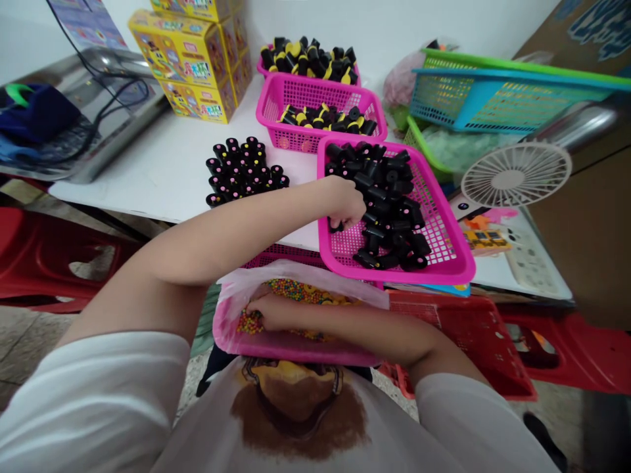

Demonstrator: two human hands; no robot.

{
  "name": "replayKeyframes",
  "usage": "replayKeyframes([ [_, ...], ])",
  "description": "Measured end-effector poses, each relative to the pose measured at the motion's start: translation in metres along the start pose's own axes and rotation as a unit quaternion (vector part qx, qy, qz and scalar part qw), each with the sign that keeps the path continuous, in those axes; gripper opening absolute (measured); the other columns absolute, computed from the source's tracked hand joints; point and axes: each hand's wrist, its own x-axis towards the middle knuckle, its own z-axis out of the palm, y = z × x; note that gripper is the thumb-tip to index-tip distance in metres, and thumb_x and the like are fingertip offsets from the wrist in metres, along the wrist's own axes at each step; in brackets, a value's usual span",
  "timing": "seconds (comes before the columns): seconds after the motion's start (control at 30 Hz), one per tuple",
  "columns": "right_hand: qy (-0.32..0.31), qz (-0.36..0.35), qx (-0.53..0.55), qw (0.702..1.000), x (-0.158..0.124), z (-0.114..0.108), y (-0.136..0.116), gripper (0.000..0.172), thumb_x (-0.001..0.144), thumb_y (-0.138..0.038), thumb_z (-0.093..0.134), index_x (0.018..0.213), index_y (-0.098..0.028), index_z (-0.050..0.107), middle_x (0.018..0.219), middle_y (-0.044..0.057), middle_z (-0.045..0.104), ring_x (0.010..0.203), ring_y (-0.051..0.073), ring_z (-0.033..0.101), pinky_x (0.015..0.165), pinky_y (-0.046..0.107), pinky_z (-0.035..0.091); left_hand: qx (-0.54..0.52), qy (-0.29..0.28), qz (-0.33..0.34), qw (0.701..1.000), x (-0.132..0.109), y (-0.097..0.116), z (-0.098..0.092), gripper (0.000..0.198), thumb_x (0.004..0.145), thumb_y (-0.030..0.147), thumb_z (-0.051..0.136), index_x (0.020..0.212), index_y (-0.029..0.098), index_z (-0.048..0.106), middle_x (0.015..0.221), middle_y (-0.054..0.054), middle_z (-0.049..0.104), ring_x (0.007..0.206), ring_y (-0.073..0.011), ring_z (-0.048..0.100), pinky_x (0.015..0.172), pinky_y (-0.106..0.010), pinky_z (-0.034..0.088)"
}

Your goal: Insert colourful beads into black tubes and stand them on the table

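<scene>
My left hand [347, 205] reaches into the near pink basket [453, 263], fingers curled down at its left side. A small black cylinder [336, 226] peeks out beneath those fingers. Loose black cylinders [379, 197], some with pink or yellow ends, fill much of this basket. Closer to my body, my right hand [266, 311] dips into a pink tub [296, 355] lined with clear plastic. Its fingers are closed among small multicoloured beads [250, 322], the tips partly buried. On the table left of the basket, similar black cylinders [241, 167] stand upright in a tight group.
Two more pink baskets [266, 108] hold black-and-yellow pieces behind. Yellow boxes [197, 66] are stacked at the back left, beside a metal tray [113, 144]. To the right are blue and green baskets [473, 98], a small fan [515, 176] and a red crate [473, 335].
</scene>
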Motion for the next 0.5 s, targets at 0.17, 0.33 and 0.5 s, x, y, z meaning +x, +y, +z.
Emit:
replayKeyframes([
  [0.17, 0.022, -0.009, 0.029, 0.999, 0.001, -0.003, -0.001, 0.027, 0.069, 0.005, 0.079, 0.086, -0.016, 0.076, 0.104, 0.004, 0.079, 0.112, 0.026, 0.069, 0.100, 0.032, 0.052, 0.001, 0.024, 0.121, 0.992, -0.041, 0.017, -0.031, 0.045, 0.087, 0.016, 0.062, 0.130, 0.024, 0.074, 0.130, -0.010, 0.069, 0.130, -0.0296, 0.056, 0.114, -0.042, 0.041],
  [0.33, -0.005, 0.002, 0.061, 0.998, -0.024, -0.016, 0.008, 0.019, 0.086, -0.004, 0.073, 0.101, -0.016, 0.078, 0.108, 0.007, 0.080, 0.104, 0.023, 0.073, 0.095, 0.034, 0.055, -0.173, 0.241, 0.086, 0.951, -0.165, 0.022, -0.015, 0.040, 0.103, 0.030, 0.055, 0.141, 0.023, 0.061, 0.131, -0.010, 0.066, 0.123, -0.0264, 0.064, 0.111, -0.042, 0.051],
  [0.5, 0.076, 0.018, 0.093, 0.993, -0.073, -0.036, 0.005, 0.026, 0.094, -0.008, 0.066, 0.115, -0.019, 0.076, 0.117, 0.009, 0.080, 0.109, 0.023, 0.074, 0.100, 0.038, 0.056, -0.261, 0.331, -0.117, 0.899, -0.274, 0.046, 0.080, 0.043, 0.100, 0.043, 0.067, 0.136, 0.020, 0.063, 0.126, -0.012, 0.071, 0.108, -0.0221, 0.073, 0.092, -0.031, 0.064],
])
